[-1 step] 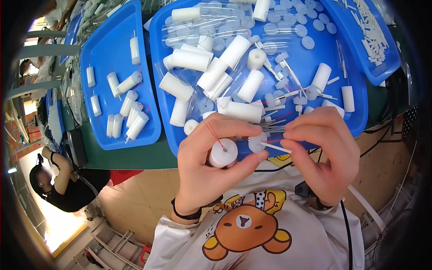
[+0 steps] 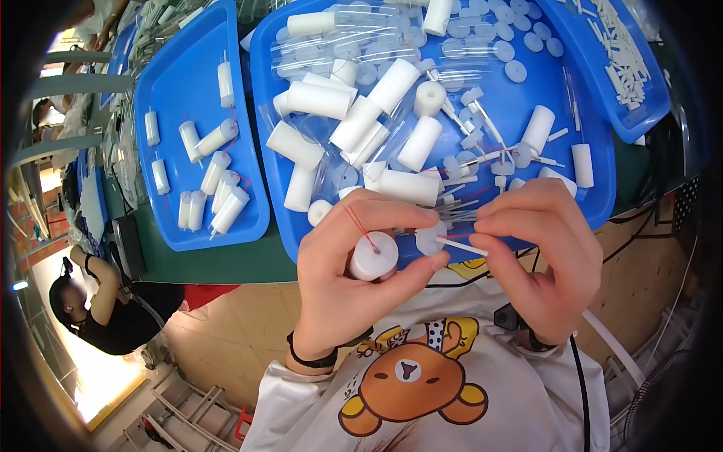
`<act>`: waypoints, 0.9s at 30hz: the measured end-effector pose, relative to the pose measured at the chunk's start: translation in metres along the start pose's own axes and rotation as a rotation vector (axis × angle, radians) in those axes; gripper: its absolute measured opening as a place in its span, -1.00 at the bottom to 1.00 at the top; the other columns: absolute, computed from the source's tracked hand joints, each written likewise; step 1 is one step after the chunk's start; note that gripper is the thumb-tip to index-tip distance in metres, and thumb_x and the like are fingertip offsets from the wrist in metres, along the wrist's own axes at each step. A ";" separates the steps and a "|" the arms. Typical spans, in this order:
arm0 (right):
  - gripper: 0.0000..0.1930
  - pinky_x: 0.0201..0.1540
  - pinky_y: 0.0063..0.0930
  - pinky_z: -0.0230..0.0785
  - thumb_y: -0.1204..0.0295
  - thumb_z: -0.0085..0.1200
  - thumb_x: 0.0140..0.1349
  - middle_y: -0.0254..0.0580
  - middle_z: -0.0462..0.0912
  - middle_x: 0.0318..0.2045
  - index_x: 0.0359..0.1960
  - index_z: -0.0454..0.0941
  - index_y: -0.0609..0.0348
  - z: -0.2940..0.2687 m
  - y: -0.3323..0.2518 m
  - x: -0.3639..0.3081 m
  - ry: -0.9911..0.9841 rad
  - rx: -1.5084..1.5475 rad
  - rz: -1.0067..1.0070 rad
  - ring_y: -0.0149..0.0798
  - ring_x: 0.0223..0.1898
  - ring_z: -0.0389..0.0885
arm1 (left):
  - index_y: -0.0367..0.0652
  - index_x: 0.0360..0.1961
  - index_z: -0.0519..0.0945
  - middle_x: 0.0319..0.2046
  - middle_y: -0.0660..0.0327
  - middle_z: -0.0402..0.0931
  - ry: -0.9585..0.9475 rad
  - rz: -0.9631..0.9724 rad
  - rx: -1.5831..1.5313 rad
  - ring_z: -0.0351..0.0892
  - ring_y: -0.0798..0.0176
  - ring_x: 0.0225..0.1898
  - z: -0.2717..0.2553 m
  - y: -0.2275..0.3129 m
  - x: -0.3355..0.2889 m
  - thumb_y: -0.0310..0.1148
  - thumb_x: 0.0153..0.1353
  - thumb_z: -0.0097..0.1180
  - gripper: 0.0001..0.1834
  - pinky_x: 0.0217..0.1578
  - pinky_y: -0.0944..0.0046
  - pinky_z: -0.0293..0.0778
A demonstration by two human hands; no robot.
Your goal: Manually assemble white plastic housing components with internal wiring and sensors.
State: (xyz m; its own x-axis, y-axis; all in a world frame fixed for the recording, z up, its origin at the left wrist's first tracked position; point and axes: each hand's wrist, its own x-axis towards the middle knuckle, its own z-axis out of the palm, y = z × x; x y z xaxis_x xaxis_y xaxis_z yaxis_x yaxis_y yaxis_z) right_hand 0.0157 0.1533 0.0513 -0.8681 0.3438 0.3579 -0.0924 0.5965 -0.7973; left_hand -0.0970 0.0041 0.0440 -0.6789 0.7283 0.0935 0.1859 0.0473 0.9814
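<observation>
My left hand (image 2: 343, 275) is closed around a white foam-like cylinder (image 2: 374, 261), whose end face points up with two thin red wires coming out of a centre hole. Between the thumb and index fingertip of that hand, a small whitish disc (image 2: 429, 239) stands on edge. My right hand (image 2: 544, 260) is pinched at the outer end of a thin white tube (image 2: 462, 245); the tube's other end meets the disc's centre. A red wire runs beside the tube towards the right fingertips. Whether the tube passes into the disc cannot be made out.
Beyond my hands, a large blue tray (image 2: 602, 197) holds white cylinders, discs, clear tubes and wired rods. A left blue tray (image 2: 162, 226) holds several wired cylinders; a right one (image 2: 640, 124) holds short white tubes. A person (image 2: 113, 313) is at the far left.
</observation>
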 end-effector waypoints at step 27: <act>-0.59 -0.56 -0.45 0.04 0.57 0.27 -0.36 -0.33 0.42 -0.66 -0.31 0.57 0.30 -0.002 0.003 -0.001 -0.040 -0.150 -0.318 -0.32 -0.66 0.23 | -0.26 -0.33 0.54 -0.37 0.18 0.53 -0.023 0.001 -0.010 0.49 0.42 -0.39 -0.002 -0.004 -0.001 -0.59 -0.22 0.33 -0.67 -0.42 0.49 0.37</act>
State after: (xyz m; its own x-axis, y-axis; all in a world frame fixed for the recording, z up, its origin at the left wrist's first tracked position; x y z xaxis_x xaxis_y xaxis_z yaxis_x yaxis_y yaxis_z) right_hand 0.0173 0.1563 0.0497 -0.8261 0.0963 0.5552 -0.2916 0.7700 -0.5674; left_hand -0.0989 0.0019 0.0400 -0.6624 0.7436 0.0913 0.1798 0.0395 0.9829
